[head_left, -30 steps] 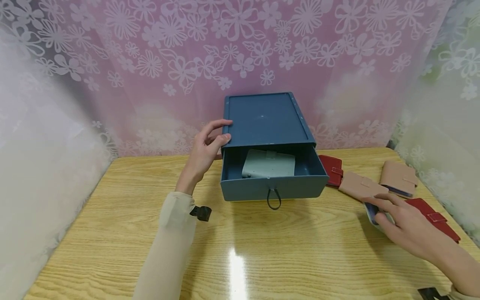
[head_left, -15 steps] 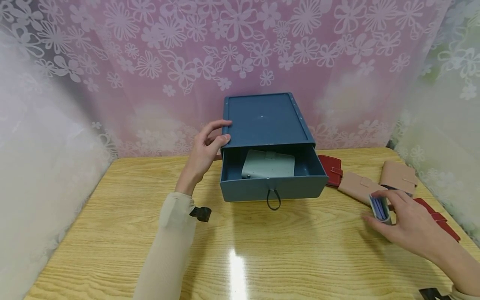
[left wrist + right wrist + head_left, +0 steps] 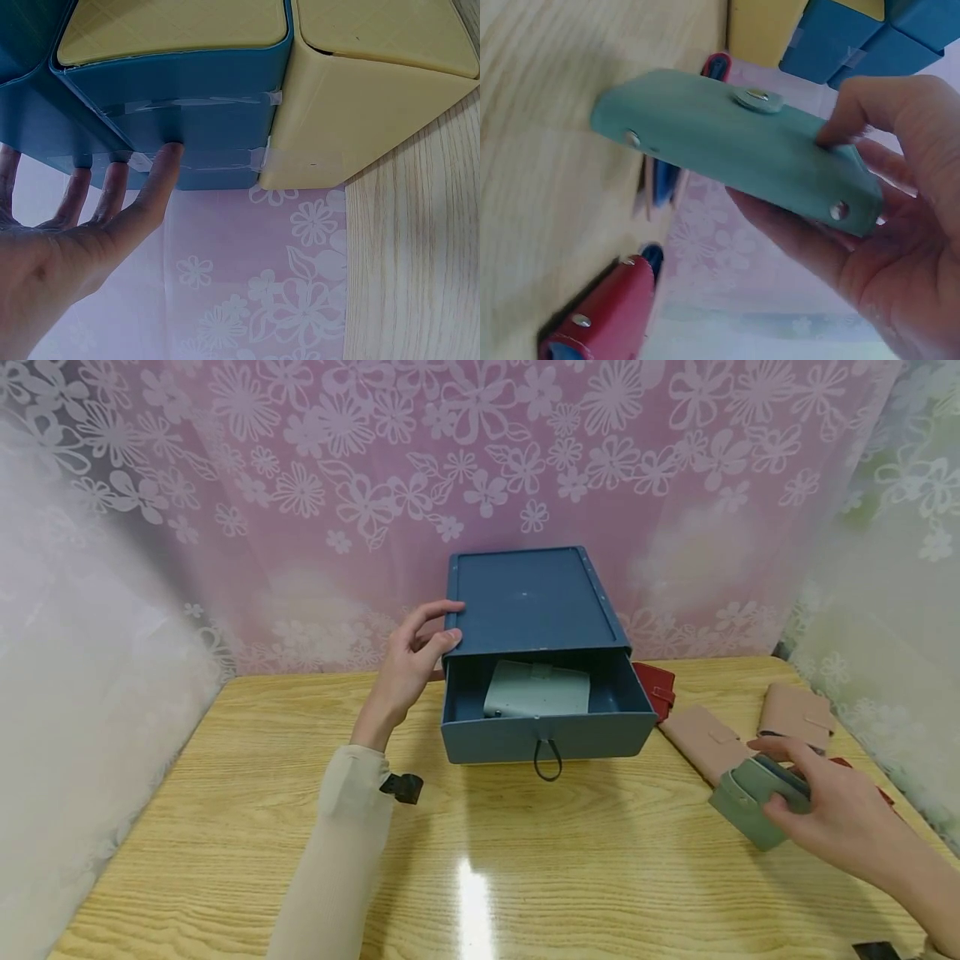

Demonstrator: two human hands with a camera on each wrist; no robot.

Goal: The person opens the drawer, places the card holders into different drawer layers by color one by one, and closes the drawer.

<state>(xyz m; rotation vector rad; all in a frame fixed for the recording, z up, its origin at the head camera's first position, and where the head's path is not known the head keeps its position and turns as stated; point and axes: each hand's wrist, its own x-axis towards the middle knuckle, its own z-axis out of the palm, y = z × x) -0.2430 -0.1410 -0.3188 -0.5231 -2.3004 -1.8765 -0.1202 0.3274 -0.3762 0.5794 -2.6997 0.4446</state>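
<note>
On the right side of the pale wooden table (image 3: pixel 225 827), my right hand (image 3: pixel 832 818) gripped a sage-green snap-button leather wallet (image 3: pixel 750 797), thumb on 1 face and fingers curled under the other; the wallet sat lifted just off the tabletop, well apart from the drawer; my left hand (image 3: pixel 408 656) lay with straight fingers (image 3: pixel 154 184) pressed against the left side of the dark blue plastic drawer box (image 3: pixel 528 597), holding nothing; its pulled-out blue drawer (image 3: pixel 547 735) held 1 pale grey-green wallet (image 3: pixel 536 689), and a black loop pull (image 3: pixel 547 760) hung at its front; beside my right hand lay 2 tan wallets (image 3: pixel 701 739), and a dark red wallet (image 3: pixel 652 685) rested just beside the drawer's right wall; behind everything hung a pink flowered curtain (image 3: pixel 337 485).
</note>
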